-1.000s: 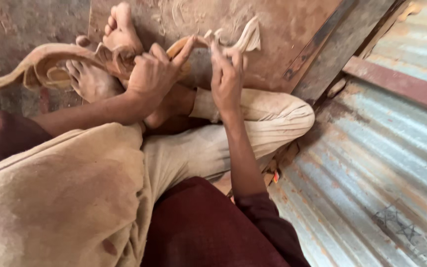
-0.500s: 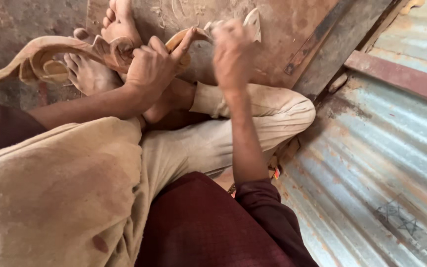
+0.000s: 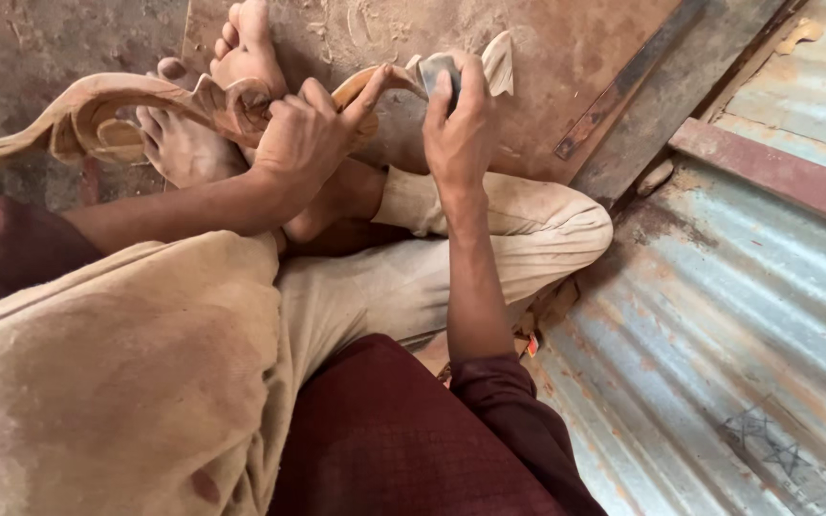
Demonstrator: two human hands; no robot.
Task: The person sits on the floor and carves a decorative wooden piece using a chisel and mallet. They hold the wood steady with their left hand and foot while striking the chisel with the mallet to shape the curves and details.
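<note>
Head view: one carved wooden piece (image 3: pixel 97 110), curved and scrolled, lying across two bare feet (image 3: pixel 207 115) above a dusty board (image 3: pixel 566 57). Left hand (image 3: pixel 308 134) wrapped around its middle, grip closed on the wood, forefinger stretched along the curve. Right hand (image 3: pixel 461 124) closed on one small grey block (image 3: pixel 437 72), pressed against the piece's tip. Corrugated metal sheet (image 3: pixel 719 315) just beside the bent knee.

The bare feet (image 3: pixel 212 115) and bent knee (image 3: pixel 566 239) crowd the carved wood piece (image 3: pixel 117 100). Open room lies over the dusty board (image 3: pixel 566 67), and probably over the metal sheet (image 3: pixel 719 334).
</note>
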